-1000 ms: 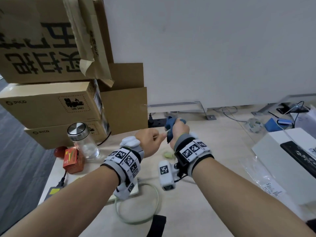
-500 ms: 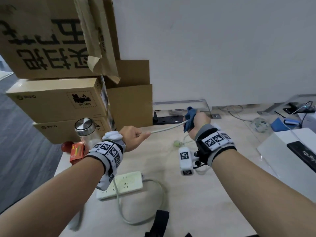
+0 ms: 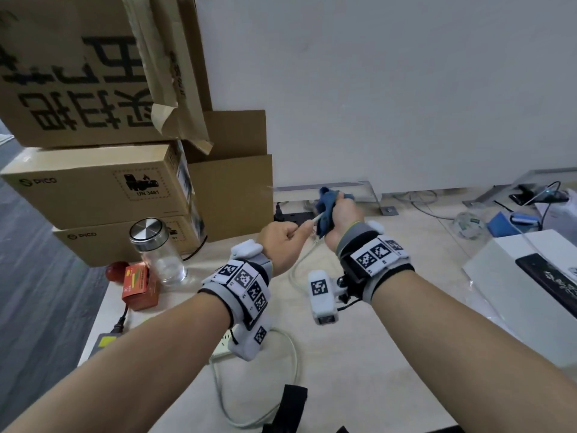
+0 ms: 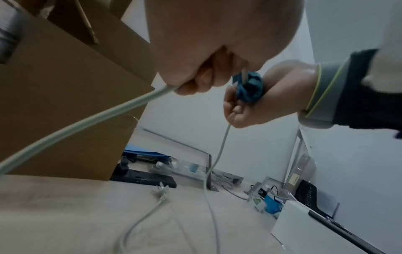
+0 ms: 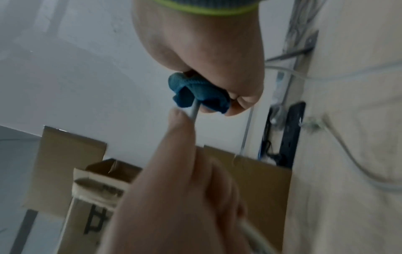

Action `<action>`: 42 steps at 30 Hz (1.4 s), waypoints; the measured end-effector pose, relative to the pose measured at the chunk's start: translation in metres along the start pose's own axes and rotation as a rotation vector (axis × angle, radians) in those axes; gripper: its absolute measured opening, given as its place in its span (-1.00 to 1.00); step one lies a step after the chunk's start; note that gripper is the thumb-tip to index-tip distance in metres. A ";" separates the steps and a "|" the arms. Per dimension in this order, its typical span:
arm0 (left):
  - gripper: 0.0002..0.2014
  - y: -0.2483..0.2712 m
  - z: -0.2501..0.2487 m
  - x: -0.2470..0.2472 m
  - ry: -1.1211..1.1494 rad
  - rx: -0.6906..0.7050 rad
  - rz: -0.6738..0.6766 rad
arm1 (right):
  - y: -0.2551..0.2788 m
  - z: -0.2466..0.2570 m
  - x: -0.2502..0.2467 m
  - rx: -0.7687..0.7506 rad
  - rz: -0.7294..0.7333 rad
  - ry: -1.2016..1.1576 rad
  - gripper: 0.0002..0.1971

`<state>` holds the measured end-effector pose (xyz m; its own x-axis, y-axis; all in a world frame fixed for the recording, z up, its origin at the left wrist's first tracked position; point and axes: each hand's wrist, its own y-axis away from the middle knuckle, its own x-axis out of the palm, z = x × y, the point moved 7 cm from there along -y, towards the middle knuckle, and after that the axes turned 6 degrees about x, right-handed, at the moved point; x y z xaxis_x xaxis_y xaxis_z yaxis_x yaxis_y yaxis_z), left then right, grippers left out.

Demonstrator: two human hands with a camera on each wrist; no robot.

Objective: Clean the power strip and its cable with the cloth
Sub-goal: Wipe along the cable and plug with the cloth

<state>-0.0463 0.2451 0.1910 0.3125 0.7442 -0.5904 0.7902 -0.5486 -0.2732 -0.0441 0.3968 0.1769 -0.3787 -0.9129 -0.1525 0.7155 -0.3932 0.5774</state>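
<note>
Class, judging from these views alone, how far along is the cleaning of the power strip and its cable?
In hand: the left hand grips the cable while the right hand holds the blue cloth wrapped round it, so the cable is mid-wipe. Left: the stretch trailing on the desk to the plug. The power strip lies mostly hidden under the left wrist; whether it was already wiped cannot be told.

- Head view: bright, even, soft light; faint shadows on the bench; straight edges bow toward the frame's borders.
- Both wrist views: dimmer, bluish, grainy.
- Right wrist view: motion blur smears the boxes and background.
</note>
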 end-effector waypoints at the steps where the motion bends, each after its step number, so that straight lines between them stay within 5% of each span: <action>1: -0.45 0.003 0.001 -0.002 0.005 0.026 0.026 | 0.004 0.015 -0.006 0.012 0.012 -0.189 -0.51; 2: -0.45 0.006 0.002 -0.003 0.011 0.054 0.058 | 0.007 0.018 -0.020 -0.078 -0.073 -0.088 -0.53; 4: -0.46 0.010 0.006 -0.006 0.002 0.097 0.111 | 0.002 0.008 -0.055 -0.131 -0.227 -0.351 -0.78; 8: -0.52 0.004 0.031 -0.005 -0.102 -0.035 0.150 | 0.012 0.007 -0.049 -0.124 -0.266 -0.472 -0.55; 11: -0.66 -0.006 0.033 0.003 -0.261 -0.123 0.164 | 0.017 0.002 -0.033 -0.085 -0.252 -0.404 -0.52; 20: -0.62 -0.024 -0.002 0.011 -0.237 -0.073 0.023 | 0.028 -0.016 0.024 -0.099 -0.195 -0.336 -0.50; 25: -0.42 -0.004 0.006 0.001 -0.322 -0.007 0.088 | 0.024 -0.013 -0.013 -0.064 -0.207 -0.477 -0.61; 36: -0.61 -0.003 0.033 0.008 -0.332 -0.058 0.232 | 0.027 -0.002 -0.023 -0.109 -0.317 -0.401 -0.50; 42: -0.57 -0.026 -0.010 0.017 -0.018 -0.005 0.022 | 0.032 -0.006 0.005 -0.066 -0.245 -0.446 -0.69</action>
<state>-0.0558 0.2759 0.1955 0.3203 0.7253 -0.6094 0.7859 -0.5626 -0.2566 -0.0201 0.3795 0.1899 -0.7434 -0.6629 0.0885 0.6044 -0.6093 0.5134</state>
